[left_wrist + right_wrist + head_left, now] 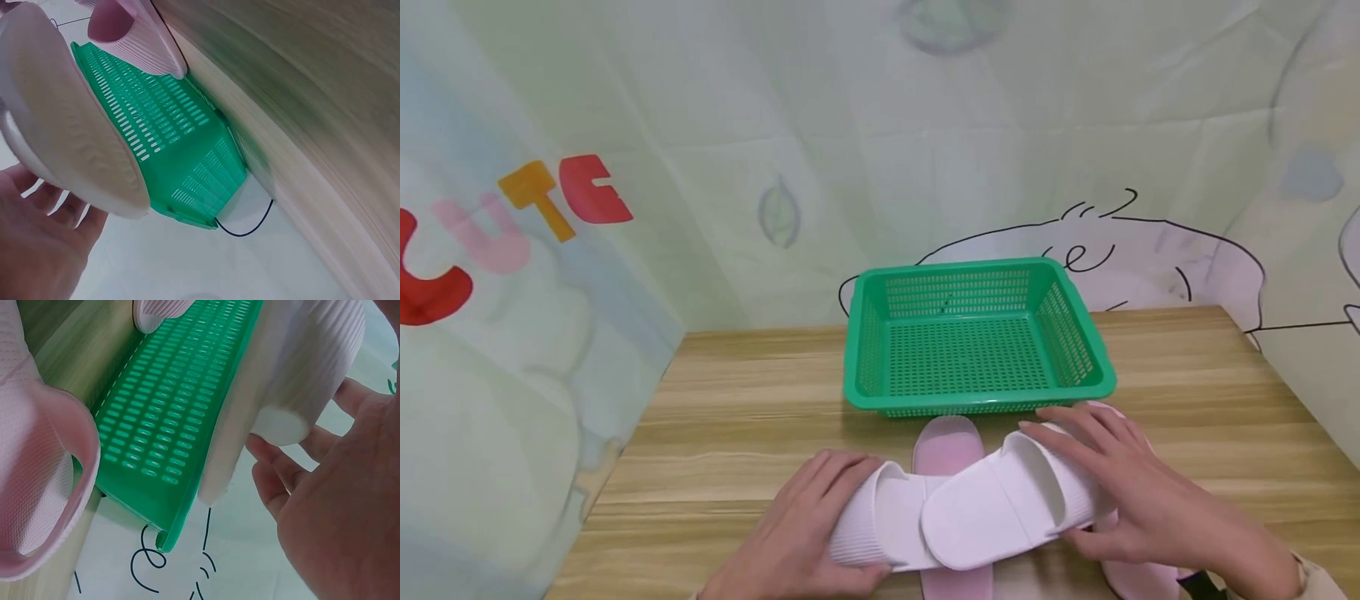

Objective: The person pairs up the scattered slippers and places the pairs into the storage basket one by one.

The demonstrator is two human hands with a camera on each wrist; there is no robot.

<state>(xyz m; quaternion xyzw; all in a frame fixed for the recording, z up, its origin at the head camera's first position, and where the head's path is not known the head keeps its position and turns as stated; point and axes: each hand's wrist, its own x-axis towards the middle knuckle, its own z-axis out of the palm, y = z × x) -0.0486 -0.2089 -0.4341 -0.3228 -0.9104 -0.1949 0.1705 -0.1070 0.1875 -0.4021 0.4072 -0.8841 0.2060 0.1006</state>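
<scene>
My left hand [805, 529] grips a white slipper [898, 517] around its ribbed strap. My right hand [1138, 492] holds a second white slipper [973, 517] by its strap, fingers over the top and thumb below. In the head view the right slipper's end overlaps the left one's; whether they touch I cannot tell. Both are held above the table, over a pair of pink slippers. One pink slipper [951, 442] lies beneath the white pair, partly hidden by it. The other pink slipper [1138, 577] is mostly covered by my right hand and forearm.
Behind the slippers, a green perforated basket [977, 398] with nothing in it stands on the wooden table [737, 417], near the back edge. A printed curtain [715, 167] hangs close behind and to the left of the table.
</scene>
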